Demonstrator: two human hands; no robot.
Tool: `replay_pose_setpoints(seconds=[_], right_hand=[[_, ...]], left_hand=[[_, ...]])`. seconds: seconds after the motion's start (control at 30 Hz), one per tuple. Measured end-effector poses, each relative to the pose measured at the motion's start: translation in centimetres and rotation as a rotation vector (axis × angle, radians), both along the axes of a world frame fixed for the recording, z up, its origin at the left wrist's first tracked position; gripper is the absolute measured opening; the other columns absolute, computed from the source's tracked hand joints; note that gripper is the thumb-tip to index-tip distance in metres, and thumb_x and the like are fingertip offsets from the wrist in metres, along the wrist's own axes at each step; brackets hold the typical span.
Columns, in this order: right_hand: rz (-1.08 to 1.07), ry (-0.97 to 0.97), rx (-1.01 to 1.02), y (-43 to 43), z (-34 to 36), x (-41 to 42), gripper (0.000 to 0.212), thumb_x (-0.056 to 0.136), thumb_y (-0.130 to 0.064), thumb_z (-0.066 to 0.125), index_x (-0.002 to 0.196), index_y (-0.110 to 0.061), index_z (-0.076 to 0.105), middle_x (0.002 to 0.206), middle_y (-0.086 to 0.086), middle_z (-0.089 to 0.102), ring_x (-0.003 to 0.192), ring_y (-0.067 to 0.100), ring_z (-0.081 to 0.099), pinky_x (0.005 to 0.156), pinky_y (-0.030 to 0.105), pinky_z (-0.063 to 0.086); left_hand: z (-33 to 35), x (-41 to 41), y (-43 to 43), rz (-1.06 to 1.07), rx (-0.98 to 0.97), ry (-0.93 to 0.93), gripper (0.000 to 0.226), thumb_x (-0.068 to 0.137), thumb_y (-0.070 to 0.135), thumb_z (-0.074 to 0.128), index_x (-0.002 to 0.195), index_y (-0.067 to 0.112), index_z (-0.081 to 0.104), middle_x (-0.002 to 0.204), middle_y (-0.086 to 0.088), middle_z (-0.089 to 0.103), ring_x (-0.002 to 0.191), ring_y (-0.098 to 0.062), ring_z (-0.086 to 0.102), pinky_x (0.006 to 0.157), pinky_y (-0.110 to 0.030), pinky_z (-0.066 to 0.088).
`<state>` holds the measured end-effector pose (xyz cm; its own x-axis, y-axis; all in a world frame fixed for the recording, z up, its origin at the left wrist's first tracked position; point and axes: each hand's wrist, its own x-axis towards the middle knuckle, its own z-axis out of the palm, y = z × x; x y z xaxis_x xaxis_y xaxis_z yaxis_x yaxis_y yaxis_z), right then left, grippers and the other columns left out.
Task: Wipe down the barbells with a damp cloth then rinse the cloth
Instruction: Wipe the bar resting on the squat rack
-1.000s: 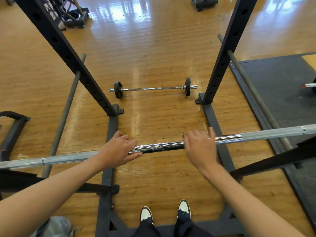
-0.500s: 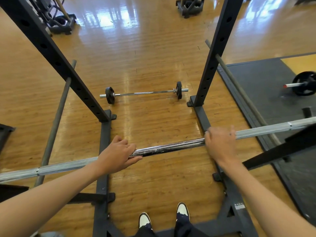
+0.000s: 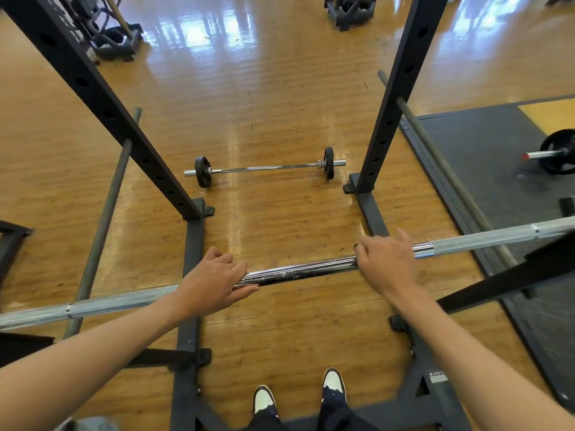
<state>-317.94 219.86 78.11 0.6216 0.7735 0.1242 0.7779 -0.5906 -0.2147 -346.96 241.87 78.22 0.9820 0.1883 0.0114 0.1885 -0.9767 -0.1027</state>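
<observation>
A long chrome barbell (image 3: 298,270) lies across the rack in front of me, running from lower left to upper right. My left hand (image 3: 214,279) holds it left of the middle, fingers over the top and thumb underneath. My right hand (image 3: 385,262) covers the bar further right, fingers curled over its far side, just left of the knurled section (image 3: 482,241). No cloth shows in either hand; whatever lies under the right palm is hidden. A second, short barbell (image 3: 264,168) with small black plates lies on the wooden floor beyond.
Two black rack uprights (image 3: 389,119) (image 3: 102,104) rise on either side, with base rails (image 3: 189,306) running toward my shoes (image 3: 333,381). A black mat (image 3: 485,169) at right carries another loaded barbell (image 3: 557,152). Grey safety rods (image 3: 102,219) slope beside the uprights.
My right hand slid to the right along the bar, then came back a little to the left. My left hand kept its place. The view shifted slightly.
</observation>
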Motion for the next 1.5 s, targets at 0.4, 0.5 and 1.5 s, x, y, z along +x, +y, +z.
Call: replay_pose_setpoints(seconds=[0.4, 0.5, 1.5], right_hand=[[-0.090, -0.103, 0.003, -3.9, 0.1, 4.7, 0.038, 0.100, -0.033, 0.032, 0.077, -0.023, 0.062, 0.075, -0.005, 0.065, 0.071, 0.021, 0.059, 0.110, 0.055, 0.032], [-0.035, -0.004, 0.026, -0.6, 0.3, 0.9, 0.042, 0.099, -0.032, 0.029, 0.065, -0.025, 0.053, 0.064, -0.008, 0.058, 0.062, 0.014, 0.054, 0.109, 0.049, 0.035], [0.086, 0.019, -0.138, 0.7, 0.4, 0.7, 0.041, 0.097, -0.033, 0.029, 0.064, -0.026, 0.052, 0.060, -0.009, 0.052, 0.062, 0.016, 0.057, 0.117, 0.048, 0.028]], left_hand=[[0.0, 0.0, -0.2, -0.012, 0.027, -0.033, 0.054, 0.102, 0.067, 0.024, 0.091, 0.027, 0.059, 0.075, 0.014, 0.062, 0.069, -0.009, 0.053, 0.084, -0.033, 0.042], [0.2, 0.1, -0.2, -0.014, 0.031, -0.041, 0.052, 0.102, 0.067, 0.026, 0.086, 0.028, 0.057, 0.071, 0.015, 0.057, 0.065, -0.007, 0.050, 0.082, -0.032, 0.042], [0.5, 0.2, -0.4, 0.025, -0.017, 0.028, 0.054, 0.101, 0.069, 0.024, 0.087, 0.029, 0.056, 0.074, 0.014, 0.061, 0.070, -0.010, 0.051, 0.086, -0.034, 0.041]])
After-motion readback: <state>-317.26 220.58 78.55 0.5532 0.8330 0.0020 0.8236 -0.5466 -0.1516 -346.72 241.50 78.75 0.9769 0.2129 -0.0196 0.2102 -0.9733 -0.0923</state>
